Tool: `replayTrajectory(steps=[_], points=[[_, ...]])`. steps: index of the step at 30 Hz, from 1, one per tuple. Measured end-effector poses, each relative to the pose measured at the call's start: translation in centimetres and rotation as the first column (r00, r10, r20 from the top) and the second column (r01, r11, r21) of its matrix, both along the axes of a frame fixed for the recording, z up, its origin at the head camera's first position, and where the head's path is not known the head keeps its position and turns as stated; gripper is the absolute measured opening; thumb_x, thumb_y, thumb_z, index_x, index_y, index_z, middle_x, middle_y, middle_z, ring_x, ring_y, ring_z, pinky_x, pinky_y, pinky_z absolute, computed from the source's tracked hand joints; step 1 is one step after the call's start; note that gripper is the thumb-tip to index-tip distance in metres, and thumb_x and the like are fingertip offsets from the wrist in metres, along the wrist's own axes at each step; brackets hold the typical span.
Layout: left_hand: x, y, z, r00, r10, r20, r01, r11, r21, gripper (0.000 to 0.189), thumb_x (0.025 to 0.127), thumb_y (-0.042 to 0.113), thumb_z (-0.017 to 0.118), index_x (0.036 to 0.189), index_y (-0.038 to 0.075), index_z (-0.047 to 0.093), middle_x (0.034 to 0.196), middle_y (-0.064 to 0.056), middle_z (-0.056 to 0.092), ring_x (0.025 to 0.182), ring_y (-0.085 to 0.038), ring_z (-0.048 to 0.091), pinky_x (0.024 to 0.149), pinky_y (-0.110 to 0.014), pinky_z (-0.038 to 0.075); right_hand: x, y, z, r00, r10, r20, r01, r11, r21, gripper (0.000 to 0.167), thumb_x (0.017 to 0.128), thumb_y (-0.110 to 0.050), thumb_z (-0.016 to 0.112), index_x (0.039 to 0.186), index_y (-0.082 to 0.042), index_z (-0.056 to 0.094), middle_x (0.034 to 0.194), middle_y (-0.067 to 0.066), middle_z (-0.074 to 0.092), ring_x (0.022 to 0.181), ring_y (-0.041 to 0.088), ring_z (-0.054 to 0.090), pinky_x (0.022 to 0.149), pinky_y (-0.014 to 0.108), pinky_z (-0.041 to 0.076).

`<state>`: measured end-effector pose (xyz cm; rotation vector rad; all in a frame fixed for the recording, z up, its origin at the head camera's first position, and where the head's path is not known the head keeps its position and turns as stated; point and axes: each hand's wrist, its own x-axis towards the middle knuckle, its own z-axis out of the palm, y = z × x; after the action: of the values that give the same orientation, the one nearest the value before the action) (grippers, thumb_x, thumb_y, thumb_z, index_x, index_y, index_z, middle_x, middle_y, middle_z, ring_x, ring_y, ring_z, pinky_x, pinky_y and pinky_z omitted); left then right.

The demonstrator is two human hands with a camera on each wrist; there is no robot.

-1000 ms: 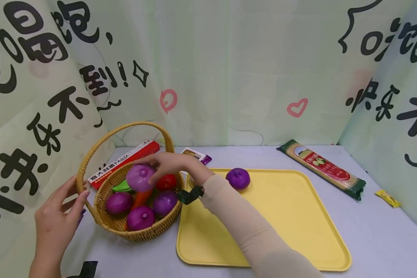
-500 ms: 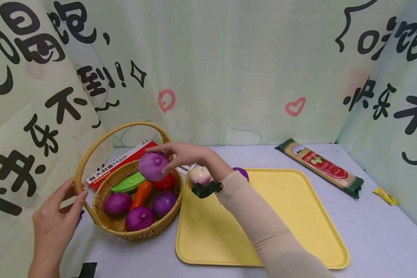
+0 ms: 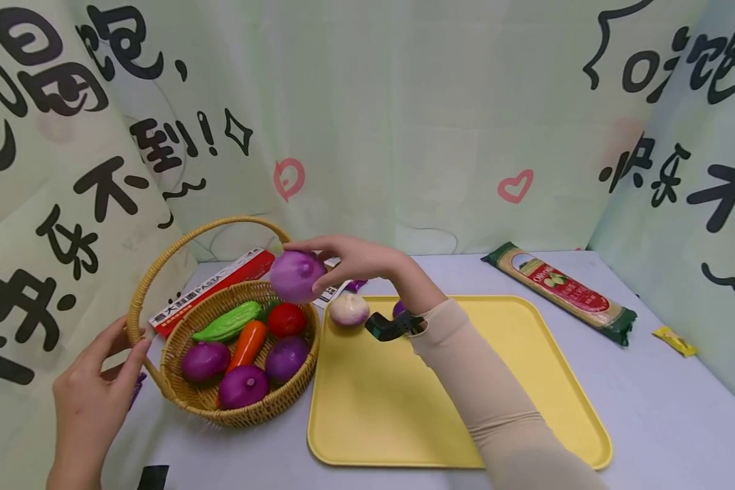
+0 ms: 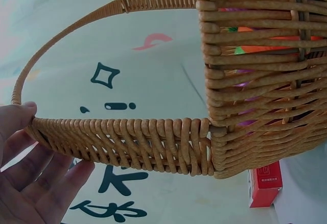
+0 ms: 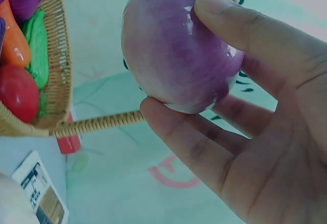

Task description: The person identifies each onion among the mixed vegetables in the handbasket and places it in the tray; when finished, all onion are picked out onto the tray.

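A light purple onion (image 3: 295,276) is pinched between the thumb and fingers of my right hand (image 3: 361,262), raised over the right rim of the wicker basket (image 3: 269,408). The right wrist view shows the same onion (image 5: 173,45) close up, thumb on one side and fingers on the other. With my left hand (image 3: 94,398) I grip the basket's arched handle (image 4: 122,137) on its left side. Inside the basket lie a green bitter-gourd-like vegetable (image 3: 229,322), an orange carrot (image 3: 247,346), a red tomato (image 3: 286,319) and several purple onions (image 3: 243,386).
Right of the basket lies a yellow tray (image 3: 453,408), bearing a whitish-purple round vegetable (image 3: 349,309) and a purple one (image 3: 399,309) mostly behind the right wrist. A red pasta box (image 3: 214,289) is behind the basket. Farther right lie a pasta packet (image 3: 557,289) and a small yellow packet (image 3: 675,341).
My right hand has lifted the light purple onion up from the basket and moved it rightward. More of the basket's vegetables now show. The left hand keeps its grip on the handle.
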<state>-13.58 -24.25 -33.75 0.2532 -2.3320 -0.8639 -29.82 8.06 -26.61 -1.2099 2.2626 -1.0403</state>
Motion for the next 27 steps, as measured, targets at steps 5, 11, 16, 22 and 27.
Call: replayTrajectory(steps=[5,11,16,22,27], points=[[0.0,-0.1,-0.2,1.0,-0.001,-0.006,0.001,1.0,-0.004,0.046,0.089,0.027,0.065,0.132,0.015,0.055,0.114,-0.018,0.067,0.085,0.026,0.041,0.062,0.01,0.031,0.0,1.2,0.1,0.999,-0.038,0.005,0.038,0.999,0.006,0.071,0.083,-0.018,0.072,0.145,-0.024,0.037,0.141,-0.001,0.048,0.122,0.018,0.053,0.091,0.029,0.051],[-0.1,-0.2,-0.2,1.0,-0.008,-0.009,0.008,1.0,-0.004,0.046,0.088,0.026,0.066,0.132,0.015,0.056,0.115,-0.019,0.067,0.084,0.031,0.031,0.062,0.01,0.03,0.1,2.8,0.4,0.998,-0.064,-0.003,0.064,0.998,0.001,0.072,0.084,-0.019,0.071,0.145,-0.026,0.036,0.142,-0.001,0.047,0.121,0.019,0.052,0.09,0.029,0.051],[-0.1,-0.2,-0.1,1.0,-0.001,0.005,0.001,1.0,-0.006,0.046,0.088,0.025,0.066,0.132,0.015,0.056,0.114,-0.018,0.067,0.083,0.031,0.031,0.062,0.01,0.03,0.2,3.9,0.7,0.996,-0.086,0.001,0.086,0.996,-0.01,0.071,0.084,-0.02,0.071,0.145,-0.028,0.036,0.141,-0.001,0.048,0.119,0.019,0.052,0.086,0.031,0.053],[-0.2,-0.2,-0.1,0.999,0.02,0.043,-0.02,1.0,-0.006,0.046,0.09,0.032,0.063,0.133,0.022,0.054,0.116,-0.013,0.068,0.096,0.0,0.058,0.061,0.009,0.033,0.3,5.3,1.1,0.994,-0.111,-0.003,0.111,0.994,-0.022,0.07,0.084,-0.02,0.071,0.145,-0.028,0.037,0.142,-0.003,0.047,0.121,0.019,0.051,0.095,0.033,0.05],[-0.2,-0.3,-0.2,0.999,0.013,0.033,-0.013,1.0,0.003,0.046,0.089,0.033,0.063,0.133,0.024,0.054,0.116,-0.013,0.068,0.087,0.022,0.043,0.061,0.008,0.034,0.7,6.6,1.4,0.989,-0.147,0.002,0.147,0.989,-0.009,0.07,0.084,-0.022,0.071,0.144,-0.031,0.036,0.141,-0.004,0.048,0.122,0.017,0.052,0.096,0.033,0.05]])
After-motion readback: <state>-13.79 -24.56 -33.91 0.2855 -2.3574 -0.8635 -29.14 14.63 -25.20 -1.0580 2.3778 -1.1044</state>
